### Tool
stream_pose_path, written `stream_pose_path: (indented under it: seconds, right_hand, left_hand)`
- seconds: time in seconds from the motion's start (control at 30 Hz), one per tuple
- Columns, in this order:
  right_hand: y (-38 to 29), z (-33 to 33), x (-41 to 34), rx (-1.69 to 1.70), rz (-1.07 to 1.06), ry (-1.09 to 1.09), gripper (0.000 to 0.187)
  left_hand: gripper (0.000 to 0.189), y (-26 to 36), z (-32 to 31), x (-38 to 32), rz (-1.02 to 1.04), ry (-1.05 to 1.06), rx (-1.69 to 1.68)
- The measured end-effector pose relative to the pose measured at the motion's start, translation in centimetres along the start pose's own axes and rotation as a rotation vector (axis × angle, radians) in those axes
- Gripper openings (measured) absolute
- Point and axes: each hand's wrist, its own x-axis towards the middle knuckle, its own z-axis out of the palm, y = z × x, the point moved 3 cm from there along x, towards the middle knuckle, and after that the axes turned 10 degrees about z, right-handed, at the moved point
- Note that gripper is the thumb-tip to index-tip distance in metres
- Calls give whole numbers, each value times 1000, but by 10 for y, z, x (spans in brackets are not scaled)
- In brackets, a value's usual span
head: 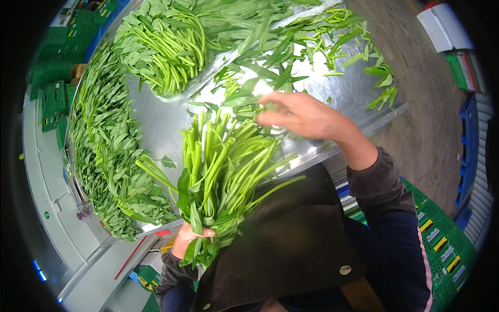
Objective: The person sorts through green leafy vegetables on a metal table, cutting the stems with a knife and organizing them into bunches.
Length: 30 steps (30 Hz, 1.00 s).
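Note:
My left hand grips a bunch of leafy greens, which look like water spinach. Its thick hollow stem ends point up and away from me, while the leaves hang below the hand against my dark apron. Slightly blurred, my right hand is over the metal table, its fingers apart and nothing visible between them. Loose leaves and short cut stems lie around its fingertips. Farther off, a large heap of the same greens rests on clear plastic sheeting, stems towards me.
A long row of greens lines the left side of the metal table. Trimmings spread towards the far right. Green crates stand behind my right arm, with more crates beyond the table's left edge. A blue pallet is at far right.

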Motion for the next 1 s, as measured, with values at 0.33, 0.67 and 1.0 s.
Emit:
stream_pose_path:
  seconds: [0.33,0.67,1.0]
  right_hand:
    - [56,-65,38,298,198,45,30]
    - [21,64,39,319,-132,-575,67]
    - [50,-29,48,696,101,-330,40]
  left_hand:
    - [89,3,-18,-29,-97,43,14]
    - [90,3,-23,-42,-145,48,35]
    - [91,-2,-22,-46,-131,65,1]
